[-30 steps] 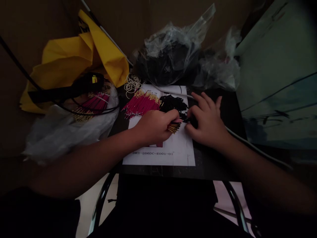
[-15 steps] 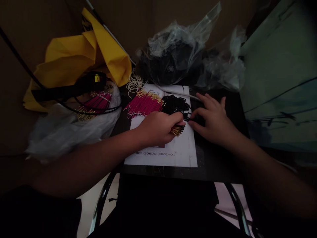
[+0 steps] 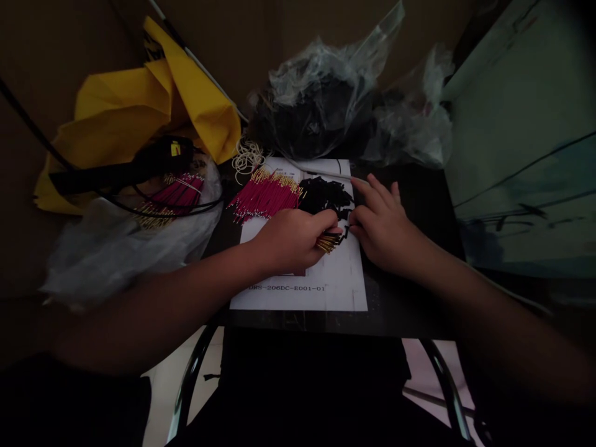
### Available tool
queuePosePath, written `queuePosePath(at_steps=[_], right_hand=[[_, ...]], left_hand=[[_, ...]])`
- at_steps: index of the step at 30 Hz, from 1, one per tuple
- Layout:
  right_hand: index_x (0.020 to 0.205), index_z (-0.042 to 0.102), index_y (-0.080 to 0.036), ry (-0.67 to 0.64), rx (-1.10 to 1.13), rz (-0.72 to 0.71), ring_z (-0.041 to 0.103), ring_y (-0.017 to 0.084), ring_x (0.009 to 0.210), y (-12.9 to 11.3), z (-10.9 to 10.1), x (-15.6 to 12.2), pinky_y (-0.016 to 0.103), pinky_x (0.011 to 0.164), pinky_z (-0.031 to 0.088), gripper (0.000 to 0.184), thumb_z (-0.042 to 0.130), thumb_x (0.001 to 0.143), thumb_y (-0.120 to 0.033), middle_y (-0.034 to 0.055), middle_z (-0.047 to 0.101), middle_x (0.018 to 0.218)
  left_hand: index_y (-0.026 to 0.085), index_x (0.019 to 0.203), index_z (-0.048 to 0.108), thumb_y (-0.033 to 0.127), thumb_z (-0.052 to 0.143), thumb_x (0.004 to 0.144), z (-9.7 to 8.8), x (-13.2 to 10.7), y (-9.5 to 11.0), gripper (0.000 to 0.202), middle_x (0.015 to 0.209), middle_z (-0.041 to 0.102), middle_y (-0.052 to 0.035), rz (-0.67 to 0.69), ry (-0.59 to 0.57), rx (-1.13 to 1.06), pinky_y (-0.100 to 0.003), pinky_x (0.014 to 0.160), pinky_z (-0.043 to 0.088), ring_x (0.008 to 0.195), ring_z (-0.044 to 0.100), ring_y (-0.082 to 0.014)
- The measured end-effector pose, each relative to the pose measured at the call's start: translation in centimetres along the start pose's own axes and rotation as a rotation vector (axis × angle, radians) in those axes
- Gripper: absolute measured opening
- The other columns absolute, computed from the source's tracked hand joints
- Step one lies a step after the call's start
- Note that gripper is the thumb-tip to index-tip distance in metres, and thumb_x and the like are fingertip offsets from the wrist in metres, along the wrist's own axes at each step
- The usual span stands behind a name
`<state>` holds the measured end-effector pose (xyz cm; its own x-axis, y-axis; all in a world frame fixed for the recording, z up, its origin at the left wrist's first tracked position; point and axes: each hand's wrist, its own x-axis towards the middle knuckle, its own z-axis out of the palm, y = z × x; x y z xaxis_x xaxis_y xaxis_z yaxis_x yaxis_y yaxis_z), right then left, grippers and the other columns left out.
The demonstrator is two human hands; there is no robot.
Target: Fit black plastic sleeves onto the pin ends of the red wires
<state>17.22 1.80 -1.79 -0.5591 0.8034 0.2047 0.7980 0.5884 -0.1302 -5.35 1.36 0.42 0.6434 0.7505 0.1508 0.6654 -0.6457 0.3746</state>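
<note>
1. Nearest the person, the left hand [image 3: 292, 239] is closed in a fist around a bundle of wires [image 3: 327, 241]. The wires' gold tips stick out past the thumb, and the fist rests on a white sheet of paper [image 3: 326, 279].
2. Just beside those tips is the right hand [image 3: 384, 230]. Its fingers [image 3: 372, 189] are drawn loosely together, with the thumb close to the forefinger. It is too dark to tell whether they pinch anything.
3. A second ago the right hand lay farther out on the dark table [image 3: 410, 304] with its fingers spread. It has since slid in until its thumb nearly meets the gold tips, so the two hands now work at the same spot.
4. Just beyond both sets of fingertips lies a heap of small black pieces [image 3: 328, 194]. A pile of loose pink wires [image 3: 265, 195] lies beyond the left knuckles.
5. Farther off are some rubber bands [image 3: 246, 156] and a clear bag [image 3: 316, 112] of dark parts.
6. Far out past the left arm are a yellow bag [image 3: 139, 105] and a black tool [image 3: 139, 164].
</note>
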Motion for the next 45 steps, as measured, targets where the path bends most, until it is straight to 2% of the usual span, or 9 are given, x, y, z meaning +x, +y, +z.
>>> queuePosePath(at_steps=[11, 16, 19, 21, 24, 26, 32, 40, 45], right_hand=[[0.094, 0.054, -0.02, 0.283, 0.189, -0.144, 0.036, 0.032, 0.14, -1.5, -1.0, 0.1, 0.063, 0.117, 0.025, 0.012, 0.05, 0.085, -0.013, 0.0115, 0.046, 0.142], [0.094, 0.055, -0.021, 0.382, 0.162, -0.2, 0.044, 0.031, 0.135, -2.0, -1.1, 0.1, 0.063, 0.118, 0.023, 0.01, 0.053, 0.087, -0.015, 0.0074, 0.056, 0.129], [0.094, 0.056, -0.023, 0.402, 0.15, -0.233, 0.049, 0.028, 0.13, -2.0, -1.2, 0.1, 0.063, 0.117, 0.026, 0.009, 0.055, 0.088, -0.016, 0.0047, 0.062, 0.121], [0.095, 0.057, -0.022, 0.424, 0.146, -0.257, 0.055, 0.026, 0.122, -2.1, -1.5, 0.1, 0.059, 0.113, 0.036, 0.011, 0.06, 0.086, -0.016, 0.0048, 0.066, 0.113], [0.098, 0.06, -0.022, 0.464, 0.169, -0.283, 0.061, 0.023, 0.105, -2.1, -1.8, -0.1, 0.048, 0.099, 0.052, 0.017, 0.065, 0.083, -0.015, 0.0042, 0.069, 0.099], [0.1, 0.063, -0.023, 0.49, 0.186, -0.289, 0.062, 0.021, 0.098, -2.0, -1.9, -0.2, 0.044, 0.091, 0.055, 0.019, 0.067, 0.083, -0.015, 0.0037, 0.07, 0.094], [0.099, 0.066, -0.024, 0.513, 0.233, -0.302, 0.063, 0.019, 0.094, -2.1, -2.1, -0.6, 0.041, 0.088, 0.056, 0.02, 0.071, 0.081, -0.016, 0.0027, 0.071, 0.091], [0.089, 0.065, -0.022, 0.504, 0.275, -0.269, 0.064, 0.02, 0.084, -2.0, -2.4, -0.5, 0.042, 0.088, 0.054, 0.013, 0.073, 0.08, -0.029, 0.0025, 0.069, 0.082], [0.086, 0.064, -0.023, 0.498, 0.302, -0.252, 0.064, 0.02, 0.082, -2.3, -2.3, -0.5, 0.041, 0.081, 0.054, 0.006, 0.068, 0.082, -0.024, 0.0024, 0.069, 0.082]], left_hand=[[0.019, 0.099, 0.062, 0.045, 0.05, 0.091, 0.1, -0.1, 0.1, 0.029, 0.07, 0.065, 0.0, -0.045, 0.105, -0.149, -0.021, 0.051, 0.034, 0.057, 0.058, -0.011], [0.02, 0.1, 0.061, 0.035, 0.056, 0.088, 0.4, -0.4, 0.0, 0.02, 0.069, 0.064, 0.003, 0.067, 0.157, -0.206, -0.02, 0.051, 0.036, 0.055, 0.056, -0.0086], [0.02, 0.099, 0.061, 0.031, 0.057, 0.086, 0.5, -0.5, 0.0, 0.017, 0.069, 0.064, 0.0034, 0.111, 0.166, -0.206, -0.02, 0.051, 0.035, 0.056, 0.056, -0.0084], [0.02, 0.099, 0.06, 0.028, 0.058, 0.085, 0.4, -0.6, 0.0, 0.016, 0.07, 0.064, 0.0037, 0.121, 0.171, -0.215, -0.02, 0.051, 0.035, 0.056, 0.056, -0.008], [0.02, 0.1, 0.06, 0.027, 0.059, 0.085, 0.3, -0.6, 0.0, 0.017, 0.066, 0.062, 0.005, 0.114, 0.181, -0.258, -0.019, 0.052, 0.036, 0.055, 0.055, -0.0074], [0.02, 0.1, 0.061, 0.028, 0.058, 0.087, 0.3, -0.6, 0.1, 0.015, 0.063, 0.061, 0.0056, 0.11, 0.194, -0.304, -0.019, 0.052, 0.037, 0.054, 0.054, -0.007], [0.018, 0.095, 0.063, 0.034, 0.054, 0.092, 0.1, -0.4, 0.3, 0.019, 0.074, 0.067, 0.0013, 0.117, 0.187, -0.418, -0.019, 0.057, 0.042, 0.061, 0.059, -0.0072], [0.018, 0.096, 0.061, 0.025, 0.054, 0.089, -0.4, -0.7, 0.6, 0.013, 0.074, 0.065, 0.0018, 0.185, 0.192, -0.395, -0.019, 0.056, 0.041, 0.06, 0.057, -0.0064], [0.018, 0.094, 0.061, 0.032, 0.05, 0.093, -0.3, -0.8, 0.7, 0.018, 0.073, 0.064, 0.0014, 0.191, 0.239, -0.399, -0.019, 0.056, 0.041, 0.059, 0.057, -0.0061]])
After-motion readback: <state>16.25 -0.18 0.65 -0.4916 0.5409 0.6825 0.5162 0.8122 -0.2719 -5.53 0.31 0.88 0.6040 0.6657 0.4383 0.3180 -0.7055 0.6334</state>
